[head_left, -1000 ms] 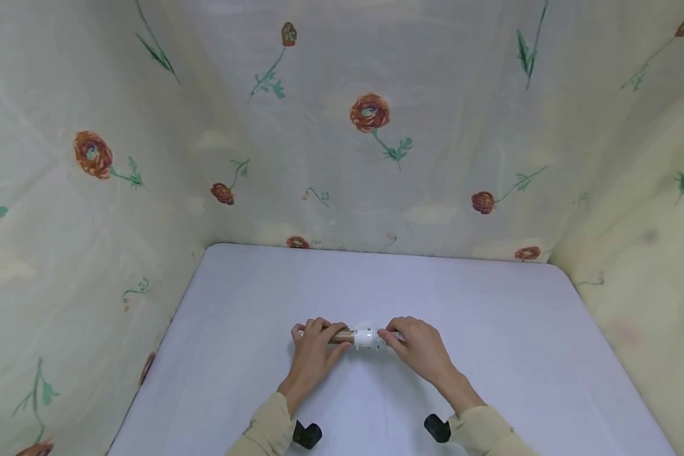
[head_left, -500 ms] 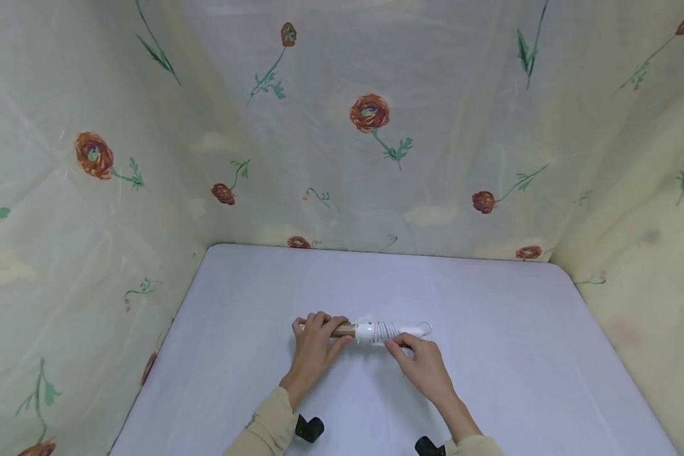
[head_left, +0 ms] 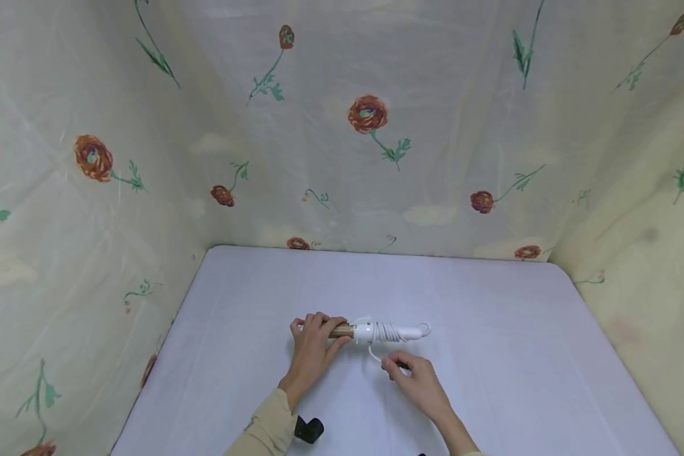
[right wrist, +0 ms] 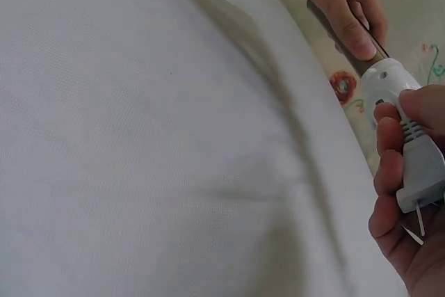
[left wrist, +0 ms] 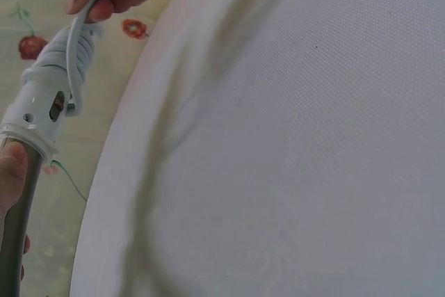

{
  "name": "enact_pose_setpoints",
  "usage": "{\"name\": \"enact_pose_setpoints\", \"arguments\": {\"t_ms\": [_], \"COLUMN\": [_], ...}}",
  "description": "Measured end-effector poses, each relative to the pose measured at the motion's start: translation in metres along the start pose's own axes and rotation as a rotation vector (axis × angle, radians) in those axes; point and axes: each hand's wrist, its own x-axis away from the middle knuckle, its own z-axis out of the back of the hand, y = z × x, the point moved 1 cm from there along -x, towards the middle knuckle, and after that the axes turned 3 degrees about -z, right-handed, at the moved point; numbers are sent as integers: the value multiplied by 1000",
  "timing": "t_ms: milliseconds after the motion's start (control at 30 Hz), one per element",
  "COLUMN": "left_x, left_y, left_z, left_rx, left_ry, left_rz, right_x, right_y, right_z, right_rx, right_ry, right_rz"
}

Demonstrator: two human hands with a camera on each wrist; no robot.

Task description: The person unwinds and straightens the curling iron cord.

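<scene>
Now the unwinding of the white cord [head_left: 383, 330] from the white-handled curling iron with its bronze barrel [head_left: 370, 331] looks just begun. The left hand [head_left: 313, 347] grips the barrel on the pale table [head_left: 490, 304]; the right hand [head_left: 413, 375] pinches the white two-pin plug [right wrist: 423, 172]. Next, I judge, the coils must be led off turn by turn.

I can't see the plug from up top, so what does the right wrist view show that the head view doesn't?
Only the right wrist view shows the white plug with its metal prongs, gripped in the right hand. Only the head view shows the whole curling iron lying on the table, cord wound round its handle, and the flowered cloth behind. Both show the left hand gripping the barrel.
</scene>
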Motion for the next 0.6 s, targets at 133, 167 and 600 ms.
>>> {"name": "enact_pose_setpoints", "arguments": {"t_ms": [133, 167, 600], "left_x": [0, 0, -5], "left_y": [0, 0, 0], "left_z": [1, 2, 12], "left_rx": [3, 2, 25], "left_ry": [19, 23, 41], "left_rz": [-16, -20, -14], "right_x": [1, 0, -15], "right_y": [4, 6, 23], "right_z": [-3, -4, -9], "right_rx": [-13, -15, -29], "right_ry": [-82, -97, -188], "right_rz": [-4, -5, -38]}}
